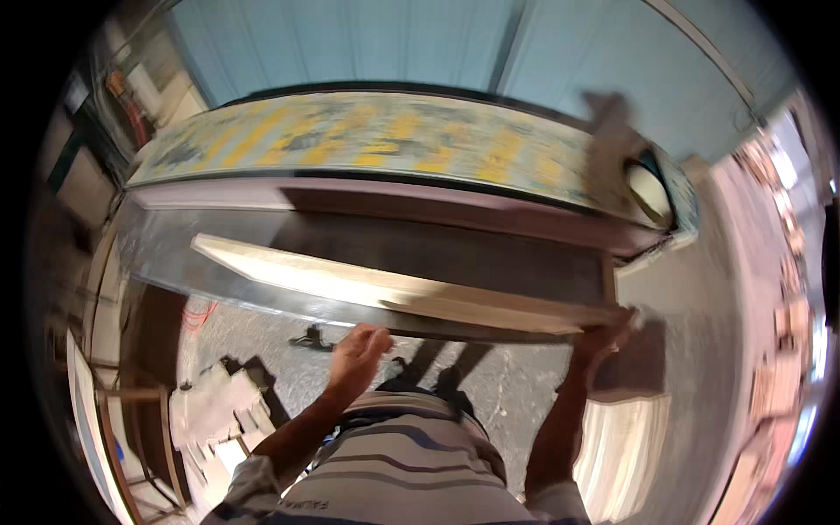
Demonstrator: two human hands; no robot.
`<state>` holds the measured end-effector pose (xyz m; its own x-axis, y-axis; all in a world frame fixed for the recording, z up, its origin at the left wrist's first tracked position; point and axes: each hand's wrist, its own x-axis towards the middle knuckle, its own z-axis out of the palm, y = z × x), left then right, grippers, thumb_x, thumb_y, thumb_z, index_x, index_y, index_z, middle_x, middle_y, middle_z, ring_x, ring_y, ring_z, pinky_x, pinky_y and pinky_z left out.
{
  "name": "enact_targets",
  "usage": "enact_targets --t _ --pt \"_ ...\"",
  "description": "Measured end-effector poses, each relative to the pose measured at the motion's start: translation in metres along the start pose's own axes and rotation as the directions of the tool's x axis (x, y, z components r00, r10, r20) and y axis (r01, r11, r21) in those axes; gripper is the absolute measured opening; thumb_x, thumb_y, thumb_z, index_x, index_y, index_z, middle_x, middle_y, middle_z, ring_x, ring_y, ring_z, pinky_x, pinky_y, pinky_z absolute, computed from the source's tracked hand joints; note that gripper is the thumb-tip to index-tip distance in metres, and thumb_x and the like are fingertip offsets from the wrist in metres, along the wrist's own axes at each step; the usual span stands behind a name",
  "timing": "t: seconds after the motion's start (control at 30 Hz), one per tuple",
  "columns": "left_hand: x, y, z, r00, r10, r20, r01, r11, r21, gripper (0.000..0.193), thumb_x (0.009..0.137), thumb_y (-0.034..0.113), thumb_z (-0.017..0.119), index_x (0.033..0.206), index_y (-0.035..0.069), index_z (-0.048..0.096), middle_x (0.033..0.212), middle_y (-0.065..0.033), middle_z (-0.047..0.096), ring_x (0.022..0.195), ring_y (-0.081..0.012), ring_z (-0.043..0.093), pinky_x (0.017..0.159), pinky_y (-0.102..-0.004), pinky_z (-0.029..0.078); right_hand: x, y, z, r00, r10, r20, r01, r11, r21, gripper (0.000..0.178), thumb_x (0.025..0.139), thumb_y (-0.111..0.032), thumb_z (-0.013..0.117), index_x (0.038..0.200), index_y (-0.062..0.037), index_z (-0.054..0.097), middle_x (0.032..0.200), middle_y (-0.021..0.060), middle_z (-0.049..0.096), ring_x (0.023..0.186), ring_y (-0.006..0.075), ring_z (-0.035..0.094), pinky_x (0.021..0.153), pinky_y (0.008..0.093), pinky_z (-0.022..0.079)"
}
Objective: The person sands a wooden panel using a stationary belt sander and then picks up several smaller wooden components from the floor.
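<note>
nearest the camera is the wearer's striped shirt [407, 477], with a forearm coming up either side of it. past that there's a long grey bench [179, 241], and the thing being handled is a long pale wooden board [385, 290] lying lengthwise over it, on a bit of a slant: left end further in from the front edge, right end out by the front right corner.

right hand [604, 339] is at that right end, fingers closed around it, though some of them are blurry or hidden. left hand [360, 350] is off the board, just on the near side of the bench's front edge, around the middle. its fingers are loosely curled, only partly open, with nothing i can see in them. can't tell if the fingertips brush the edge. so the board sits beyond the left hand and runs leftward from the right one.

along the bench's back edge is a raised housing [367, 140] with worn yellow stripes. wood stack [626, 451] on the floor, below the front right corner.
</note>
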<state>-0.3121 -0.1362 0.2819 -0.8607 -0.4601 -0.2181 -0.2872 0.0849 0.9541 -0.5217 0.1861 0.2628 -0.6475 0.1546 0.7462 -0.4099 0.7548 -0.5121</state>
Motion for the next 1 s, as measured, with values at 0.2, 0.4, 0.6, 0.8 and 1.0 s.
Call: enact_targets --t 0.2,0.4,0.6,0.8,1.0 --pt "0.019 0.094 0.046 0.610 0.782 0.133 -0.710 0.464 0.529 0.038 0.072 0.012 0.069 0.105 0.002 0.054 0.102 -0.0144 0.055 0.101 -0.0320 0.051 0.087 -0.0407 0.040 0.007 -0.011 0.022 0.791 0.547 0.275 -0.588 0.555 0.588 0.039 0.093 -0.036 0.037 0.081 -0.0006 0.048 0.083 0.0131 0.058 0.075 0.0180 0.054 0.067 0.0308 0.043" --pt "0.059 0.112 0.095 0.686 0.642 0.342 -0.638 0.305 0.707 0.039 0.064 0.025 0.075 0.092 0.005 0.059 0.090 -0.0103 0.059 0.089 -0.0295 0.056 0.084 -0.0410 0.040 0.016 -0.005 0.009 0.848 0.367 0.382 -0.525 0.682 0.510 0.041 0.093 -0.033 0.036 0.076 -0.0017 0.055 0.072 0.0055 0.057 0.068 0.0120 0.051 0.063 0.0264 0.042" --pt "0.062 0.104 0.090 0.730 0.593 0.339 -0.600 0.319 0.734 0.035 0.060 0.028 0.077 0.082 0.007 0.059 0.078 -0.0066 0.059 0.076 -0.0259 0.057 0.072 -0.0376 0.041 0.066 -0.023 -0.046 0.796 0.071 0.601 -0.353 0.861 0.366 0.027 0.079 -0.019 0.064 0.098 -0.0004 0.060 0.097 0.0109 0.060 0.091 0.0193 0.059 0.078 0.0304 0.045" --pt "0.066 0.103 0.103 0.680 0.636 0.366 -0.637 0.265 0.724 0.033 0.062 0.032 0.075 0.078 0.008 0.058 0.076 -0.0056 0.057 0.075 -0.0253 0.055 0.066 -0.0383 0.040 0.090 -0.022 -0.056 0.576 -0.102 0.811 -0.270 0.912 0.307 0.026 0.076 -0.018 0.064 0.098 -0.0046 0.063 0.097 0.0120 0.061 0.086 0.0257 0.061 0.074 0.0340 0.048" --pt "0.061 0.102 0.096 0.724 0.618 0.307 -0.586 0.316 0.746 0.038 0.056 0.029 0.077 0.079 0.007 0.057 0.077 -0.0100 0.056 0.074 -0.0302 0.053 0.067 -0.0415 0.039 0.109 -0.027 -0.043 0.481 -0.199 0.854 -0.177 0.932 0.317 0.024 0.080 -0.021 0.057 0.095 -0.0028 0.063 0.088 0.0155 0.063 0.081 0.0309 0.060 0.071 0.0380 0.047"
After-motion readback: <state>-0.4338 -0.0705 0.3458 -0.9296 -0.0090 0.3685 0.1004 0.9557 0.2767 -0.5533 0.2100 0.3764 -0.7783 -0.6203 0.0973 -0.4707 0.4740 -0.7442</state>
